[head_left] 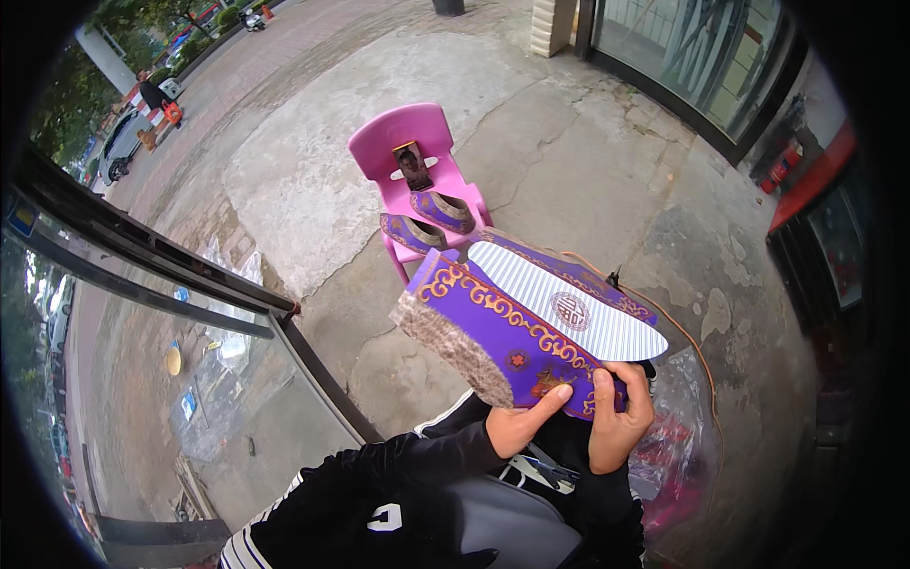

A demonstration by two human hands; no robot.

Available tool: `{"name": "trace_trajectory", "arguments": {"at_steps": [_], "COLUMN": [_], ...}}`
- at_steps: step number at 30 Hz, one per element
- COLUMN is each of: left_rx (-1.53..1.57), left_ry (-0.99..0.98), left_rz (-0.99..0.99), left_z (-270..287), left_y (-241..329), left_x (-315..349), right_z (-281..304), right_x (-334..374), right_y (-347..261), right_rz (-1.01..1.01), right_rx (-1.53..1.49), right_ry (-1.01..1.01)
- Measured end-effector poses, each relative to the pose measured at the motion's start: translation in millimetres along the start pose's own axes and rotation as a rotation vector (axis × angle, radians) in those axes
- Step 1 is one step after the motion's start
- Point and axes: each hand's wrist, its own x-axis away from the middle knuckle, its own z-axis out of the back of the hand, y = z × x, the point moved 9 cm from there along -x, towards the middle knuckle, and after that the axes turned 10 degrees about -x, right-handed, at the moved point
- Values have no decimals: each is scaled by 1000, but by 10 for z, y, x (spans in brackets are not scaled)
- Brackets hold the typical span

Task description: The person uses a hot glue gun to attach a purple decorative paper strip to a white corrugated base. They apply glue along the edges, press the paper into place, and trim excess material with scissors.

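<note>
A purple fabric shoe upper [517, 332] with gold scroll trim and a brown fur lining is spread flat before me. My left hand [521, 423] grips its lower edge, thumb on top. My right hand [621, 417] pinches the same edge a little further right, thumb and fingers closed on the cloth. Just beyond the upper lies a white insole [569, 299] with thin blue stripes and a round dark emblem. Another purple trimmed piece [578, 266] shows along its far side; what supports both is mostly hidden.
A pink plastic chair [417, 137] stands ahead, bearing two purple fur-lined shoe pieces [441, 211] and a dark box [411, 166]. An orange cord [706, 365] runs along the right floor, near clear plastic wrapping [678, 408]. A glass door [237, 370] is at the left; someone walks far off.
</note>
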Motion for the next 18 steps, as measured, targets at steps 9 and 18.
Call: {"name": "trace_trajectory", "arguments": {"at_steps": [9,18], "left_rx": [51,83], "left_ry": [36,38], "left_rz": [-23,4], "left_z": [-83,-84], "left_y": [-117,-114], "left_x": [-59,-74], "right_z": [50,89], "right_x": [-8,27], "right_y": [168,262], "right_rz": [7,-115], "right_rx": [111,13], "right_ry": [-78,-63]}}
